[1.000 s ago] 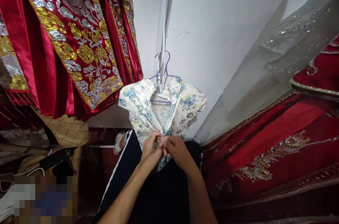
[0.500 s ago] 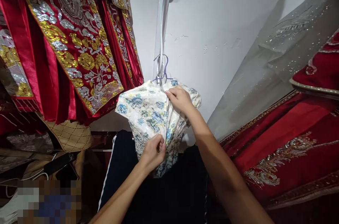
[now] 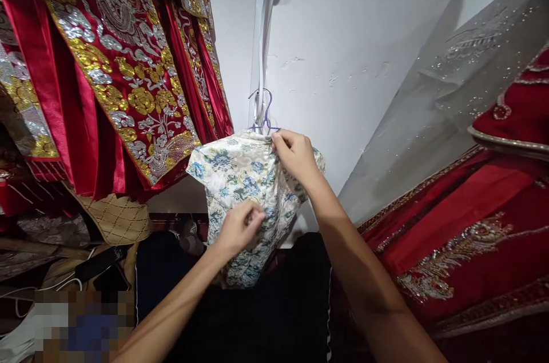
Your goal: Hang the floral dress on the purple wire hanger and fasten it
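A small floral dress (image 3: 240, 180), cream with blue and yellow flowers, hangs on a purple wire hanger (image 3: 262, 117) against the white wall (image 3: 351, 37), between the red and gold embroidered robes (image 3: 111, 66) on the left and a red beaded garment (image 3: 463, 220) on the right. Both of the person's hands are on it.

The right hand (image 3: 295, 154) is up at the collar, just below the hanger hook, fingers closed in a pinch on the top edge of the fabric. The left hand (image 3: 238, 228) sits lower on the front, its fingers curled shut on a fold of the cloth near the middle of the bodice (whether it has a fastening or only fabric between the fingertips cannot be told from here).

The step in hand looks like closing or straightening the front of the dress. To do it well, I judge that the 2 hands should keep the front edges lined up under light tension, the upper pinch steadying the collar so the dress does not slide off the thin hanger, while the lower hand works along the opening without bunching the brocade. Pulling straight down rather than sideways should keep the hanger from swinging into the neighbouring robes.
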### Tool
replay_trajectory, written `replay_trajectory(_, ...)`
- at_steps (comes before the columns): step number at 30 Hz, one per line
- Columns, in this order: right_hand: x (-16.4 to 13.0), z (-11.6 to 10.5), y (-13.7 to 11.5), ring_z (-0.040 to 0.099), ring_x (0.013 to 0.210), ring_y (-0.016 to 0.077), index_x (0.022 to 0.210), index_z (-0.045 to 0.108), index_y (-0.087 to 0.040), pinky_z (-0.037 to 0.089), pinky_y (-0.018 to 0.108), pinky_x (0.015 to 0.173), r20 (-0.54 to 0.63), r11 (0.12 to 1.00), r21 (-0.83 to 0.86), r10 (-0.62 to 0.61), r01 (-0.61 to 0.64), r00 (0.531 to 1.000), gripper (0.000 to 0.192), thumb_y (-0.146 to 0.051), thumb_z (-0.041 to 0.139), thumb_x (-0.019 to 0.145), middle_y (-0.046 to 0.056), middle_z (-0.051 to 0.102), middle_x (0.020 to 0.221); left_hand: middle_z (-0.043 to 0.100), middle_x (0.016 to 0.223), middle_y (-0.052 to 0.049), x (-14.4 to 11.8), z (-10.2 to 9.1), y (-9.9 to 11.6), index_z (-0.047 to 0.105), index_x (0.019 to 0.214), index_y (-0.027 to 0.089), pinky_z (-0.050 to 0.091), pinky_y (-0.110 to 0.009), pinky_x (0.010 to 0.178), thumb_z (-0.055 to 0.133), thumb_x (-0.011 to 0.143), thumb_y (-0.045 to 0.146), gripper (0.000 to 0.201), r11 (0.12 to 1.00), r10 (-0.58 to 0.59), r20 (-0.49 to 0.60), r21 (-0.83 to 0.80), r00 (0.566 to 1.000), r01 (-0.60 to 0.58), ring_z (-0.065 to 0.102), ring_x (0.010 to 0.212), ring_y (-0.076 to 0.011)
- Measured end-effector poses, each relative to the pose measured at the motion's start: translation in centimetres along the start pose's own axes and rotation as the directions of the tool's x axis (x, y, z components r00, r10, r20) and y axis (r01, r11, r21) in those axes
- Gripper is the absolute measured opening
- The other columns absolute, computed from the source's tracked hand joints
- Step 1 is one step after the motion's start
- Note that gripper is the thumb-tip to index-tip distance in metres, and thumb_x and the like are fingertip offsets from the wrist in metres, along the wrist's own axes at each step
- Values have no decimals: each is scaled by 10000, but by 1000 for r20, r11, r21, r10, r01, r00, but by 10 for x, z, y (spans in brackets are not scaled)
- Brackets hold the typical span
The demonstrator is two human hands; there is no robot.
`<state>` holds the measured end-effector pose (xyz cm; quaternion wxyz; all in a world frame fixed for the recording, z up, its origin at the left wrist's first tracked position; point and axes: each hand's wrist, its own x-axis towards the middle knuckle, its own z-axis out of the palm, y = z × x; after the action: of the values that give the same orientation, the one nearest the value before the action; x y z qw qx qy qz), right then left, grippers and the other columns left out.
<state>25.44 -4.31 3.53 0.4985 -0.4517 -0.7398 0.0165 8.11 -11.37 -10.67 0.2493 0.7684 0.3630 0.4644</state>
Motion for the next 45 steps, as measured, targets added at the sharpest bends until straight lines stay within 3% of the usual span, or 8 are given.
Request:
replay_trajectory(4,-15,6,-9,396,552,136,670,582,-195,290,279,559,-17,965,248,93,-86,996,296,-349,509,911,-22,456,577,653,945,-46,70,-34,34,566,1304,218,461,-300,770,510,988,325,338,983,179,-283,19,942,-182,602,816,-179)
replay_trajectory(13,-47,61,27,407,592,143,640,569,-195,311,278,578,-48,859,455,289,-237,956,260,-344,525,848,-14,469,607,597,844,-39,126,-55,39,587,834,192,414,-293,780,544,974,277,169,913,390,-390,282,834,-295,548,824,-175)
replay_trajectory(18,-93,81,44,344,550,128,650,581,-189,259,278,542,35,761,524,430,-383,902,310,-413,549,862,-32,403,566,584,802,-10,121,-110,6,601,804,177,428,-244,747,633,922,289,166,973,37,-748,-126,663,-196,542,768,-138)
replay_trajectory(21,-116,85,35,347,554,125,653,580,-189,259,271,531,63,706,587,449,-397,891,329,-440,565,866,-30,406,568,519,693,17,104,-130,-32,547,731,164,427,-218,666,641,902,276,225,756,-446,-664,-639,600,-145,492,624,-101)
replay_trajectory(24,-138,95,23,347,548,120,679,592,-190,264,263,525,96,648,629,483,-429,870,322,-446,565,873,-33,399,571,472,631,35,70,-110,-69,494,700,172,423,-210,643,592,911,298,265,566,-682,-523,-820,511,-83,475,566,-88)
replay_trajectory(27,-163,109,23,373,548,124,697,593,-192,284,265,528,70,581,651,595,-488,801,338,-473,542,877,-29,424,583,571,736,21,29,-60,-93,575,810,173,417,-206,667,595,881,403,241,702,-633,-629,-712,452,-7,533,653,-96)
replay_trajectory(37,-223,86,70,483,556,161,650,623,-188,350,292,563,578,675,210,498,-707,647,336,-448,545,847,8,552,573,660,823,-16,4,8,-63,684,846,168,461,-232,741,692,828,448,281,727,-480,-368,-675,796,126,604,773,-140)
replay_trajectory(45,-183,92,31,592,1173,317,1209,657,-276,477,445,987,306,446,708,505,-547,807,506,-606,486,865,104,716,1096,645,1324,-101,0,14,6,650,1270,221,461,-318,1009,626,925,402,391,845,-222,-80,-512,972,151,582,1239,-247)
